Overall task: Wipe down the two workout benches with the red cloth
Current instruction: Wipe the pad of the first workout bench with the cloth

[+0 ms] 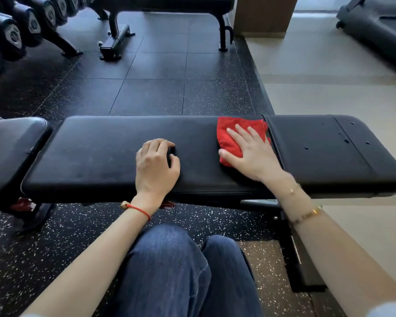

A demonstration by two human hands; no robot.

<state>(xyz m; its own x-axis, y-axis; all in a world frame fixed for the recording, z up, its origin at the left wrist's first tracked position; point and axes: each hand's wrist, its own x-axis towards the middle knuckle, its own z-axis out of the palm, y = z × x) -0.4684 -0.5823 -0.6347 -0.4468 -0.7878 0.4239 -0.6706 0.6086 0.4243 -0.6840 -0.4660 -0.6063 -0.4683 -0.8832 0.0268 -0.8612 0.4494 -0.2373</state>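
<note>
A long black padded bench (96, 152) runs across the view in front of me. A folded red cloth (232, 133) lies on its pad just left of the seam with the right-hand section. My right hand (252, 152) presses flat on the cloth, fingers spread. My left hand (156, 165) rests on the pad's middle with its fingers curled, holding nothing. A second black flat bench (169, 3) stands at the far top of the view, apart from both hands.
A rack of black dumbbells (12, 35) fills the top left. The near bench's frame and foot (304, 266) stand on speckled rubber flooring by my knees. Pale flooring and a treadmill base (375, 30) lie to the right, beside a wooden pillar (261, 17).
</note>
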